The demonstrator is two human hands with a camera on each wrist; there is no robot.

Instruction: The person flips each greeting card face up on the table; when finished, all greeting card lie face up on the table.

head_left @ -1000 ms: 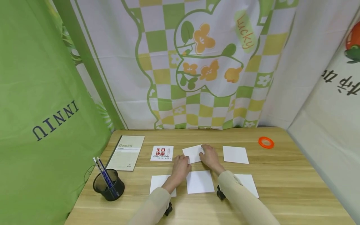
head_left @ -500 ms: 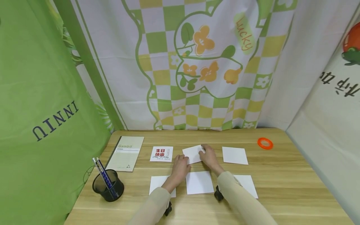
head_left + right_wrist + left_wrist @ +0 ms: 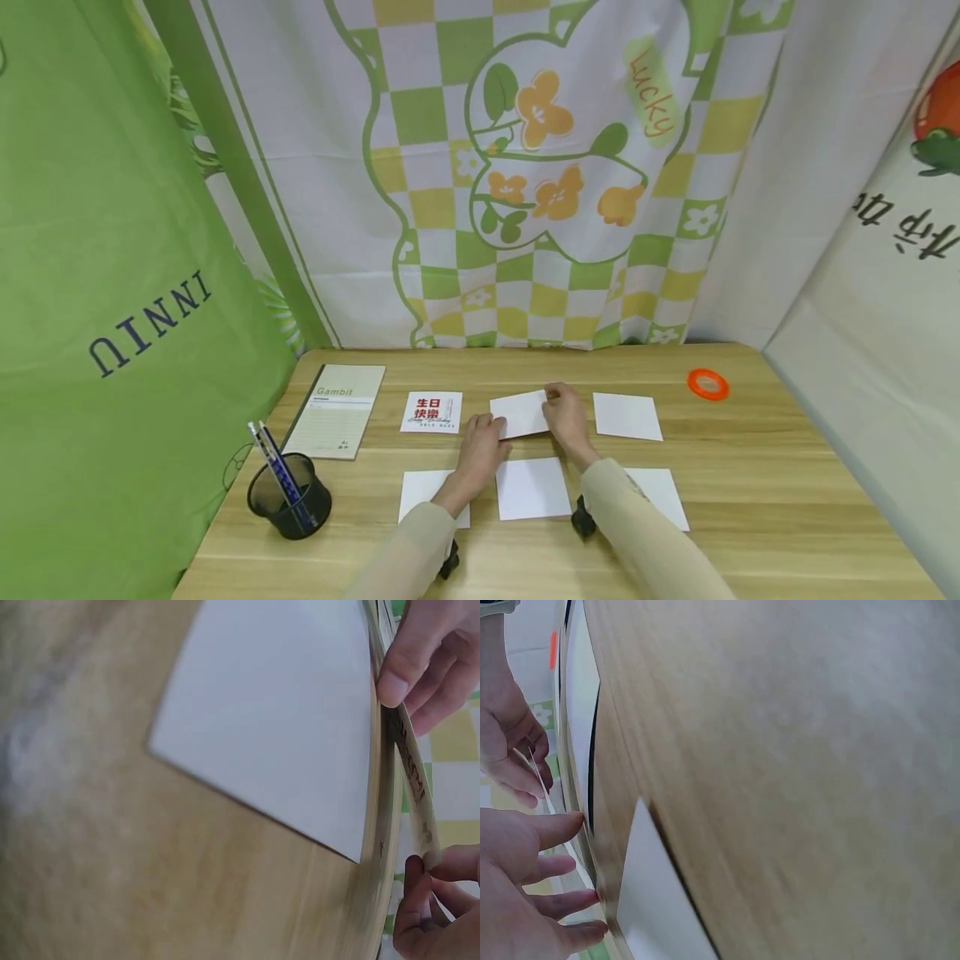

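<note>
Between my two hands a white square card [image 3: 519, 415] stands slightly raised, in the middle of the back row. My left hand [image 3: 482, 447] holds its left end, thumb at the near edge and fingers at the side. At the right end, my right hand [image 3: 567, 419] pinches the edge between thumb and fingers. Dark reddish print shows on the card's underside [image 3: 414, 769] in the right wrist view, too slanted to read. The left wrist view shows the card edge-on, with the right hand [image 3: 514, 739] beyond my left hand [image 3: 517, 881].
Left of the held card lies a face-up card [image 3: 431, 412] with red Chinese characters. Blank cards lie at back right [image 3: 627, 416], front middle [image 3: 532, 488], front left [image 3: 423, 492] and front right [image 3: 662, 493]. A notepad [image 3: 337, 412], mesh pencil cup [image 3: 290, 500] and orange ring [image 3: 708, 384] lie around them.
My right hand has shifted slightly right along with the card's right end, and more of the card's white face shows. The left hand has stayed nearly still. The other cards lie as before.
</note>
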